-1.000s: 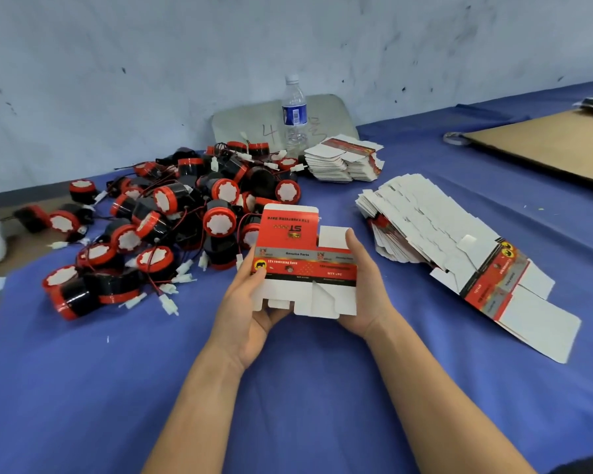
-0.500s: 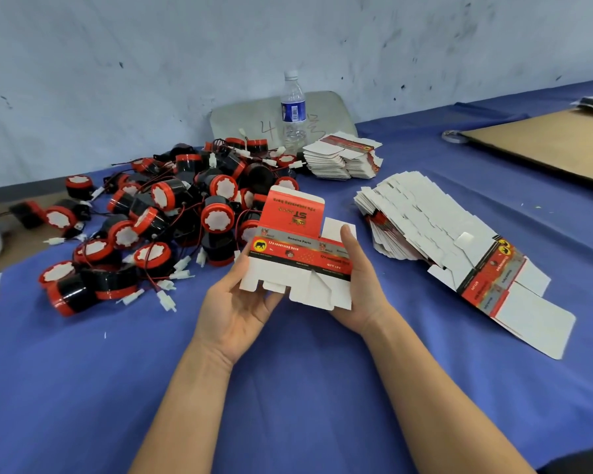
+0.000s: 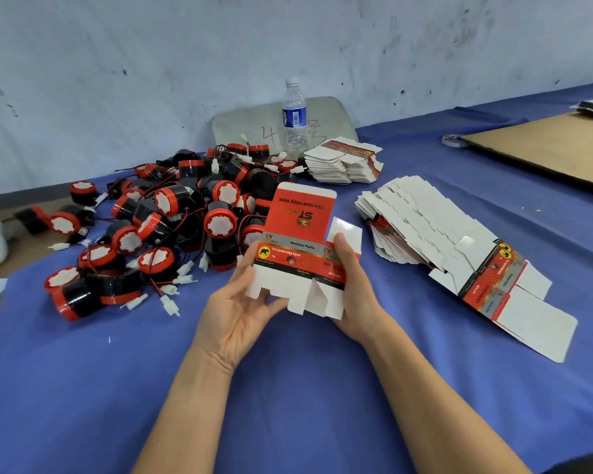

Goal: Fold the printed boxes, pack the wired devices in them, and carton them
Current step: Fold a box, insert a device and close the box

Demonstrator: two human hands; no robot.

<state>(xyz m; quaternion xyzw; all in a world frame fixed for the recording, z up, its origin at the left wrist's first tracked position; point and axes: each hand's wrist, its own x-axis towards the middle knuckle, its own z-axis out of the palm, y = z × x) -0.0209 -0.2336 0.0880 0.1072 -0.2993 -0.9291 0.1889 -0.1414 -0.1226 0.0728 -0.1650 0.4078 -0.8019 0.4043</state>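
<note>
Head view: both hands hold one printed box just above the blue tabletop, in the middle of the scene. The left hand grasps the box at its lower left corner, thumb on the printed face and fingers underneath. The right hand grips the right edge, thumb laid across the red and grey band and fingers behind. The box is not yet squared up. Its red top flap points away from the person, a white side flap sticks up beside the right thumb, and the white bottom flaps hang loose toward the wrists.

Left of the box lies a heap of wired devices, black and red round units with white faces, red and black leads and white plugs. To the right a fanned stack of flat boxes lies white side up, with the nearest blank showing its print. A smaller stack of blanks sits farther back, next to an upright water bottle. A brown cardboard sheet lies at the far right.
</note>
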